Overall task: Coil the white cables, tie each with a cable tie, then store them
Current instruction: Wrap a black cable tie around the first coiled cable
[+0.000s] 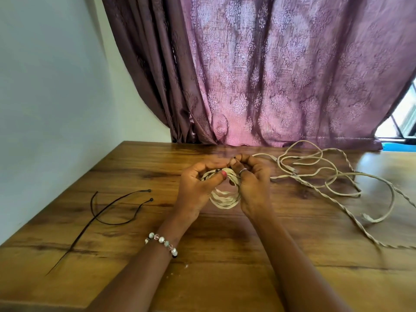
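Observation:
A coiled white cable [225, 198] hangs between both my hands above the middle of the wooden table [225, 255]. My left hand [198, 188] grips the coil's left side, thumb across the strands. My right hand [252, 183] grips the right side, and its fingertips pinch something small and dark at the coil's top, which I cannot make out clearly. Loose white cables [333, 176] lie tangled on the table to the right. Two black cable ties [108, 210] lie on the table to the left.
A purple patterned curtain [270, 75] hangs behind the table's far edge. A pale wall [49, 97] runs along the left side. A window shows at the far right.

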Demonstrator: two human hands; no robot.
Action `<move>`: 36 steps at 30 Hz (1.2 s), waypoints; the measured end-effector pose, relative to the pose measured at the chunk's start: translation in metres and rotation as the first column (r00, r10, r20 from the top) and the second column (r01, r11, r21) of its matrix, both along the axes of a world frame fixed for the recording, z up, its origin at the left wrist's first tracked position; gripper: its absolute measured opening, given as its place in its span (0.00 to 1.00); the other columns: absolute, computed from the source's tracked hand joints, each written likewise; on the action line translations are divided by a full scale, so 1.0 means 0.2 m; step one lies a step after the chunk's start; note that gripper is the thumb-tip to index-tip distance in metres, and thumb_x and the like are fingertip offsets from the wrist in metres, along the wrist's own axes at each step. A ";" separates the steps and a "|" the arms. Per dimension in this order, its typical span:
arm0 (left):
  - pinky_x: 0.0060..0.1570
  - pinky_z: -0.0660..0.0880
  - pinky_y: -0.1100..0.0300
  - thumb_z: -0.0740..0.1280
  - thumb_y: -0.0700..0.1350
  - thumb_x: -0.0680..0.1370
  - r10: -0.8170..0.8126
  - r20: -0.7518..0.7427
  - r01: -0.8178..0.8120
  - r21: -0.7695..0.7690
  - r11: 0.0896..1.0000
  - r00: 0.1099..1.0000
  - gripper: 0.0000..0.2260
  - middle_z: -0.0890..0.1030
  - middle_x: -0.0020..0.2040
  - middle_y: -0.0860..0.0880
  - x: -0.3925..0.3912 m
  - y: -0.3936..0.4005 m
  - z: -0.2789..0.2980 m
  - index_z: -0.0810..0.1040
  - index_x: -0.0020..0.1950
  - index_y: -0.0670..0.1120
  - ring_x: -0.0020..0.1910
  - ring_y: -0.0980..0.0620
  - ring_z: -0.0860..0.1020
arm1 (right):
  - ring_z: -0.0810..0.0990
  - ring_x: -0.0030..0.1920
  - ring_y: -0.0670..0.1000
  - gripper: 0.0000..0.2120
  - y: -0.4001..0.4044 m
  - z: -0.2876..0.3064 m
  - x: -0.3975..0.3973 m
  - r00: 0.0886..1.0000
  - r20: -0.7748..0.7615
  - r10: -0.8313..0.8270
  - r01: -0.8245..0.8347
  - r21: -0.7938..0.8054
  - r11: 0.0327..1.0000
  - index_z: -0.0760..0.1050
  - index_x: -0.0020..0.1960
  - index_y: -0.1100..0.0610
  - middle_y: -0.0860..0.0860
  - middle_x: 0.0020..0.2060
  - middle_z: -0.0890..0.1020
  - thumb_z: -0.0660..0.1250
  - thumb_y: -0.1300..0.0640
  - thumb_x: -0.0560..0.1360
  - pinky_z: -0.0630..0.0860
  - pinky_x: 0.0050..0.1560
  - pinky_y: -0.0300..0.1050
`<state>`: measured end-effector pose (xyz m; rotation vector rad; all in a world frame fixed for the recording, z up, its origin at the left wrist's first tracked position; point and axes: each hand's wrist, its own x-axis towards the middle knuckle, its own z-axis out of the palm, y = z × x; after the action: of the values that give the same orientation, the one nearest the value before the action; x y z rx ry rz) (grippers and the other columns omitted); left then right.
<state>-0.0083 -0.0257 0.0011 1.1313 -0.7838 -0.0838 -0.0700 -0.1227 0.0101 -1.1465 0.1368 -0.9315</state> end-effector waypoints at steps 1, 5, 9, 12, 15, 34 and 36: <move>0.46 0.79 0.59 0.72 0.31 0.70 -0.006 0.005 0.006 0.016 1.000 1.000 0.12 0.85 0.44 0.47 0.01 0.00 -0.01 0.84 0.42 0.48 0.45 0.51 0.83 | 0.76 0.37 0.50 0.15 0.00 -0.01 0.00 1.000 -0.003 -0.009 0.009 -0.007 1.000 0.79 0.38 0.52 0.50 0.33 0.80 0.64 0.70 0.75 0.72 0.38 0.45; 0.42 0.79 0.61 0.72 0.31 0.70 -0.021 -0.027 0.022 0.028 0.999 0.999 0.08 0.85 0.44 0.46 0.02 0.01 -0.01 0.81 0.49 0.37 0.43 0.51 0.83 | 0.75 0.35 0.50 0.10 -0.01 0.00 -0.02 0.999 -0.046 -0.006 0.000 -0.122 0.993 0.77 0.42 0.56 0.52 0.34 0.79 0.64 0.69 0.76 0.73 0.31 0.41; 0.40 0.78 0.64 0.72 0.29 0.69 -0.009 -0.084 0.008 -0.012 1.000 0.996 0.09 0.85 0.41 0.50 0.03 0.03 0.00 0.80 0.46 0.38 0.41 0.55 0.83 | 0.80 0.43 0.50 0.03 -0.03 0.01 -0.02 0.996 -0.077 -0.035 0.001 -0.397 0.918 0.77 0.47 0.63 0.55 0.40 0.82 0.66 0.68 0.75 0.77 0.45 0.43; 0.39 0.79 0.62 0.74 0.30 0.68 -0.006 -0.086 0.006 -0.008 1.000 0.996 0.09 0.84 0.39 0.49 0.04 0.05 0.00 0.79 0.44 0.40 0.39 0.54 0.81 | 0.80 0.41 0.47 0.05 -0.05 0.04 -0.05 0.996 -0.082 -0.018 -0.024 -0.484 0.875 0.78 0.44 0.62 0.55 0.39 0.82 0.69 0.70 0.73 0.77 0.43 0.40; 0.40 0.79 0.62 0.74 0.30 0.67 -0.017 -0.032 0.018 0.025 1.000 0.999 0.09 0.84 0.40 0.48 0.04 0.06 -0.01 0.79 0.43 0.39 0.39 0.54 0.82 | 0.79 0.36 0.43 0.04 -0.08 0.07 -0.09 0.995 -0.098 0.011 -0.062 -0.532 0.844 0.80 0.45 0.68 0.58 0.38 0.82 0.71 0.71 0.70 0.74 0.35 0.33; 0.42 0.79 0.44 0.78 0.42 0.60 0.016 0.072 -0.031 0.212 0.977 0.997 0.20 0.83 0.40 0.49 0.06 0.07 -0.03 0.73 0.47 0.49 0.40 0.47 0.82 | 0.79 0.41 0.43 0.11 -0.16 0.04 -0.08 0.959 -0.020 -0.284 0.104 -0.904 0.415 0.83 0.42 0.59 0.49 0.39 0.82 0.68 0.72 0.68 0.70 0.43 0.26; 0.43 0.80 0.44 0.77 0.41 0.60 0.019 0.064 -0.033 0.226 0.974 0.998 0.22 0.83 0.41 0.49 0.07 0.07 -0.03 0.72 0.49 0.50 0.41 0.47 0.82 | 0.77 0.41 0.43 0.12 -0.16 0.03 -0.07 0.950 0.012 -0.311 0.131 -0.922 0.363 0.82 0.42 0.59 0.48 0.38 0.81 0.67 0.73 0.67 0.69 0.43 0.25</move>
<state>0.0049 -0.0124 -0.0045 1.3662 -0.8287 -0.1193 -0.0850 -0.1555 0.0161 -2.3309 -0.1368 -1.1899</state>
